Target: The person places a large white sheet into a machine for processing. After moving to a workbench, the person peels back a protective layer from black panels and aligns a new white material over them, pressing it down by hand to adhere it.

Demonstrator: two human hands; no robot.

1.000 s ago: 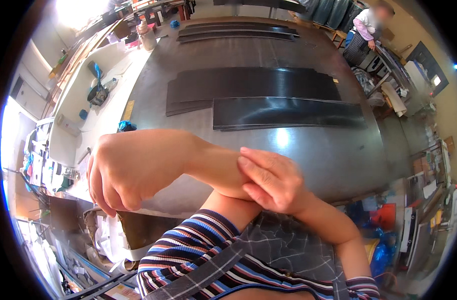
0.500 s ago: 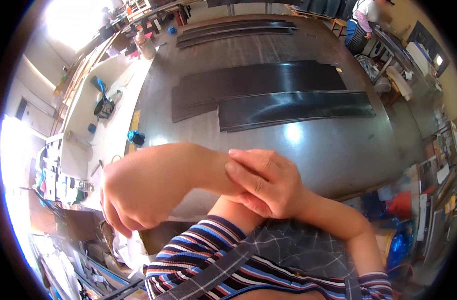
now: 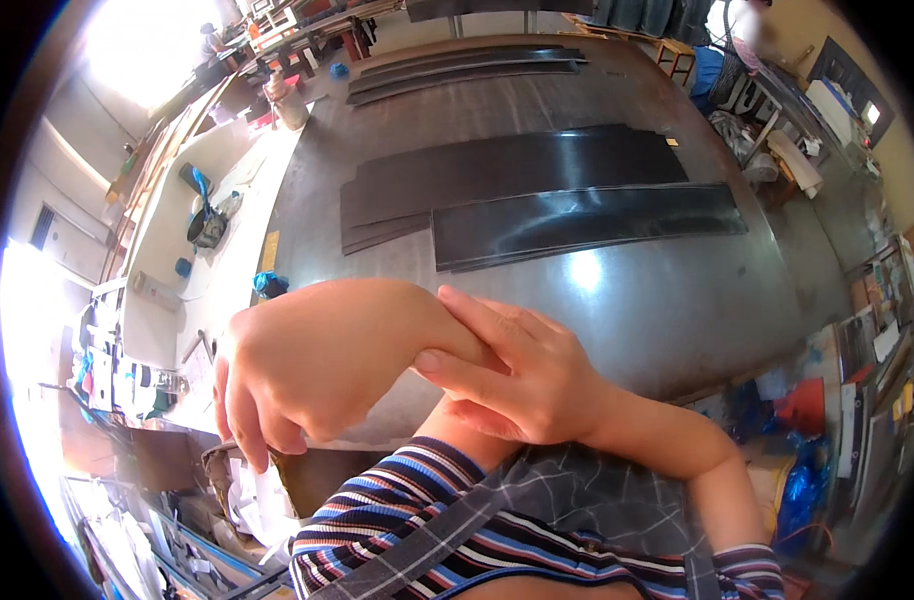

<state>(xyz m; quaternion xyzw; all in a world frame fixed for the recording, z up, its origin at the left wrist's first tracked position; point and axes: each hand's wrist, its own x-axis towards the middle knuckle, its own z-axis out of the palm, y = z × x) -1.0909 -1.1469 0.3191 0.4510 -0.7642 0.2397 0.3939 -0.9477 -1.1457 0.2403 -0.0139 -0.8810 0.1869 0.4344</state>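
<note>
My left hand (image 3: 312, 355) droops from a bent wrist in front of me, back upward, its fingers hanging loosely with gaps between them. Nothing shows in it. Wrapped round the left wrist is my right hand (image 3: 527, 375), its thumb and fingers pressed on the skin. Beyond both hands is a broad metal-topped table (image 3: 377, 290). A stack of long dark sheets (image 3: 497, 165) lies on it, overlapped in front by a glossy dark strip (image 3: 587, 225). Left of the strip, a crumpled blue wad (image 3: 270, 284) sits near the table's edge.
More dark strips (image 3: 467, 70) lie at the far end. A white bench (image 3: 232, 215) runs along the left, bearing a dark pot (image 3: 209, 228) with a blue-wrapped handle. A jar (image 3: 287, 103) stands farther back. Cluttered shelves (image 3: 867, 390) line the right.
My right hand has slid along the left wrist toward the back of the hand, its thumb now showing nearer. My left hand has turned, its fingers hanging lower. The person at far right has shifted.
</note>
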